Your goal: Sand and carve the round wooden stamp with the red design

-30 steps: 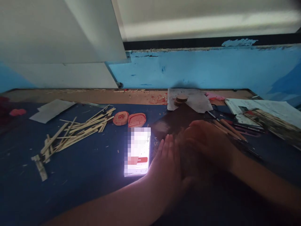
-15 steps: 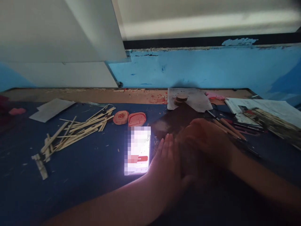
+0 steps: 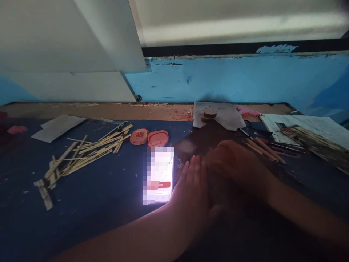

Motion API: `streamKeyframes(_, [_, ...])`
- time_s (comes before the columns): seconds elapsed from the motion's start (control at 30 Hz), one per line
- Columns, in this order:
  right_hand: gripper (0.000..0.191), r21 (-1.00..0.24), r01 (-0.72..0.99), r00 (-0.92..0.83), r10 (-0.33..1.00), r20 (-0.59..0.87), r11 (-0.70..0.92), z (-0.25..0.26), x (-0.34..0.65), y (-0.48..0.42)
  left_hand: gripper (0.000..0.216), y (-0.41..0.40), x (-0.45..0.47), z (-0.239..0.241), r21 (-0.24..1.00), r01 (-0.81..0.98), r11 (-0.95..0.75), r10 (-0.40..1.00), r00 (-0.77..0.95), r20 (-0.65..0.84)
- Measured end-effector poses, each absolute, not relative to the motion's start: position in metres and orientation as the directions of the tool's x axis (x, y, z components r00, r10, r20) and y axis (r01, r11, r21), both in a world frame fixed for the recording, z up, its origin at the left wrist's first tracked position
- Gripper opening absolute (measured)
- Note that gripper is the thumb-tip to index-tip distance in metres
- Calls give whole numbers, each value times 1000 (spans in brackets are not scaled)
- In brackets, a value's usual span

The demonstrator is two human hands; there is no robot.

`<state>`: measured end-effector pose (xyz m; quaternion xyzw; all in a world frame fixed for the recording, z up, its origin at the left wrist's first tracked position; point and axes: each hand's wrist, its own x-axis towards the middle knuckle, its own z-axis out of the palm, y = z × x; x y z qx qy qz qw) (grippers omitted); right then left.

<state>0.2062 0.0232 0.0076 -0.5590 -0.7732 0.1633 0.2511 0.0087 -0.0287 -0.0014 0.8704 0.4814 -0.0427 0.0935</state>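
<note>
"While slender, pale sticks (image 3: 91,154) lie heaped across the dark blue covering (image 3: 81,207), what sits beside them?"

"Two rounded, red-faced pieces (image 3: 139,137), one patterned like a flower, and a smooth, glowing phone (image 3: 163,176)."

"And the hands?"

"The left hand (image 3: 191,185) lies flat, fingers extended, at the near side of a dark brown sheet (image 3: 205,138); the right hand (image 3: 240,162) curls beside it, shadow and blur hiding whether it grips anything."

"Farther right?"

"Slim tools (image 3: 268,149) with round, wood-coloured handles."
</note>
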Motion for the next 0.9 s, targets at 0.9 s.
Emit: streamKeyframes(0.9, [37, -479, 815, -230, 941, 249, 326, 5, 207, 22, 103, -28, 8, -5, 88, 843, -531, 831, 538, -140])
